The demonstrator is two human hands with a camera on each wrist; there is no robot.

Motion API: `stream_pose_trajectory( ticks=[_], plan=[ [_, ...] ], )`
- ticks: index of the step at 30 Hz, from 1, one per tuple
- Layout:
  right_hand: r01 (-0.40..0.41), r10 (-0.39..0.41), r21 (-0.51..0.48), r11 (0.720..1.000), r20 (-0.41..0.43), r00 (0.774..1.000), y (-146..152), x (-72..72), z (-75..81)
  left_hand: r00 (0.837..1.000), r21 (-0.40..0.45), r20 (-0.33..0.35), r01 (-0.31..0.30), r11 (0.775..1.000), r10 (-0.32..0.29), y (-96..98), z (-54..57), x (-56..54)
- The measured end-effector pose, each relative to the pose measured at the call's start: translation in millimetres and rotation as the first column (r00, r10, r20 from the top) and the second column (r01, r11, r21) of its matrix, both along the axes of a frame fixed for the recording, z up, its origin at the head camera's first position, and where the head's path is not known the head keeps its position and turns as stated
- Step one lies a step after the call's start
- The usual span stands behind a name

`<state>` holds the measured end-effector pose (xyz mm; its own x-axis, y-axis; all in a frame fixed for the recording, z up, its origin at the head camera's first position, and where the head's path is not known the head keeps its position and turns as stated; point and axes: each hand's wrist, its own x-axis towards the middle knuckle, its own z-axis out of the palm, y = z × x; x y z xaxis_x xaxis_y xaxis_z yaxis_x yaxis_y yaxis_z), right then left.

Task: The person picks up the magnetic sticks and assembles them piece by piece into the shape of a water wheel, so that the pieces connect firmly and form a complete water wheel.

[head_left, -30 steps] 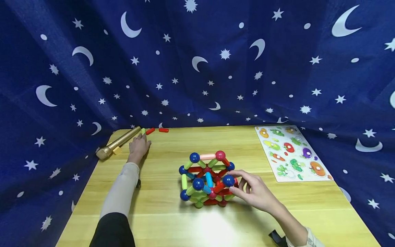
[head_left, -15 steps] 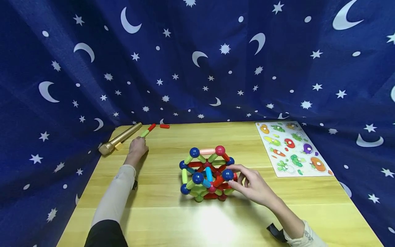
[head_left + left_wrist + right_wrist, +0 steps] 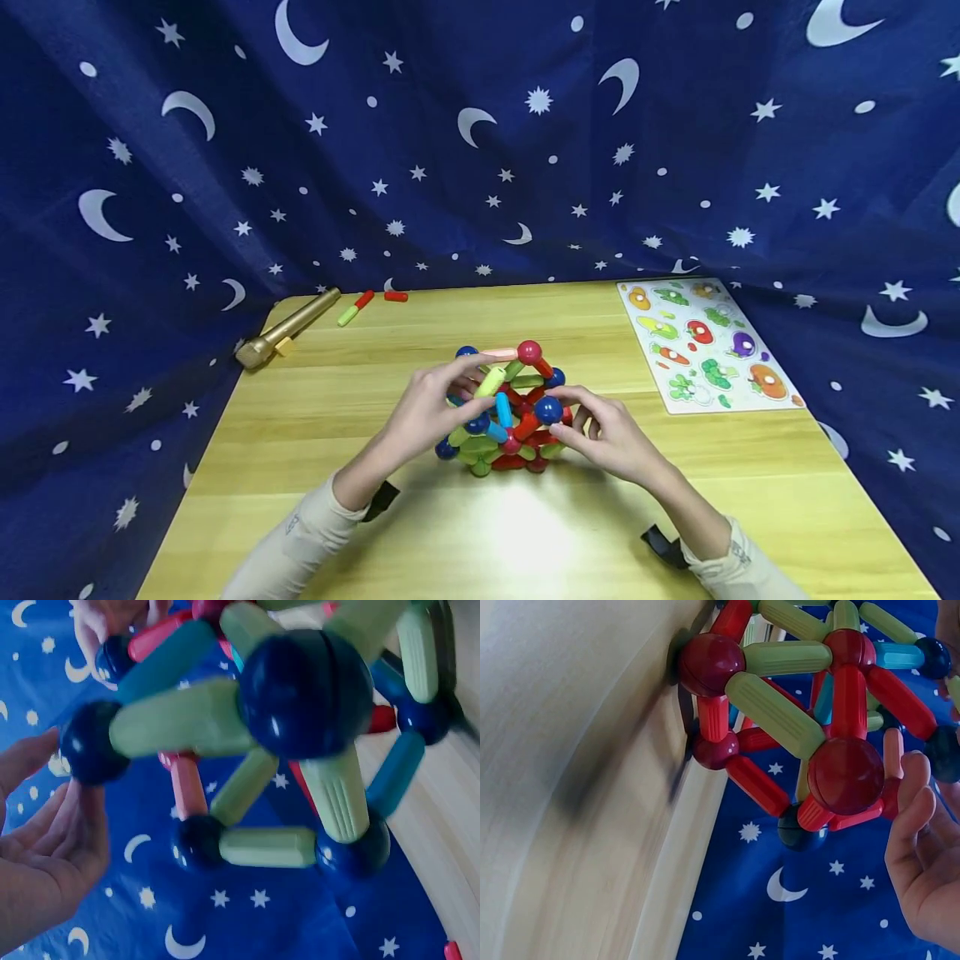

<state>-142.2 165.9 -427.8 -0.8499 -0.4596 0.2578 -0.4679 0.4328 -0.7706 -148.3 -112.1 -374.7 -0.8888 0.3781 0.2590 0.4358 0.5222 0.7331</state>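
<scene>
A magnetic ball-and-stick structure (image 3: pixel 480 457) of blue and red balls with green, red, light-blue and pink sticks stands on the table. My left hand (image 3: pixel 423 412) holds a yellow-green magnetic stick (image 3: pixel 491 382) between thumb and index finger, over the structure's left side. In the left wrist view, that hand (image 3: pixel 49 840) is beside a blue corner ball (image 3: pixel 94 750), which largely hides the stick. My right hand (image 3: pixel 618 437) pinches a blue ball (image 3: pixel 549 410) at the front right corner. From the right wrist, the right hand (image 3: pixel 930 859) is seen next to the ball (image 3: pixel 945 754).
At the table's back left lie a gold microphone (image 3: pixel 285 330), a small orange block (image 3: pixel 284 347), a green stick (image 3: pixel 347 316) joined to a red stick (image 3: pixel 364 299), and another red stick (image 3: pixel 396 296). A vegetable puzzle board (image 3: pixel 708 346) lies at the back right. A starry blue curtain (image 3: pixel 480 192) hangs behind.
My left hand has come from the loose sticks at the back left to the structure, bringing a yellow-green stick. The right hand has stayed at the blue corner ball.
</scene>
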Motion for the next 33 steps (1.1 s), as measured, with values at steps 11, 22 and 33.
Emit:
stream_pose_trajectory(
  ticks=[11, 22, 33],
  plan=[
    [0.016, -0.016, 0.006, 1.0, -0.011, 1.0, 2.8, -0.8, 0.7, 0.986, -0.288, -0.162, -0.021, 0.957, -0.027, 26.6, -3.7, 8.5],
    [0.001, -0.002, -0.017, 1.0, -0.064, 0.998, -2.3, -2.6, 4.6, 0.98, -0.421, -0.19, -0.022, 0.907, -0.065, 30.0, -9.3, 8.2],
    [0.046, -0.041, 0.068, 0.997, -0.083, 0.996, 3.5, -1.4, -5.1, 0.994, -0.313, -0.062, 0.066, 0.948, -0.09, 10.0, -12.0, 0.8]
  ],
)
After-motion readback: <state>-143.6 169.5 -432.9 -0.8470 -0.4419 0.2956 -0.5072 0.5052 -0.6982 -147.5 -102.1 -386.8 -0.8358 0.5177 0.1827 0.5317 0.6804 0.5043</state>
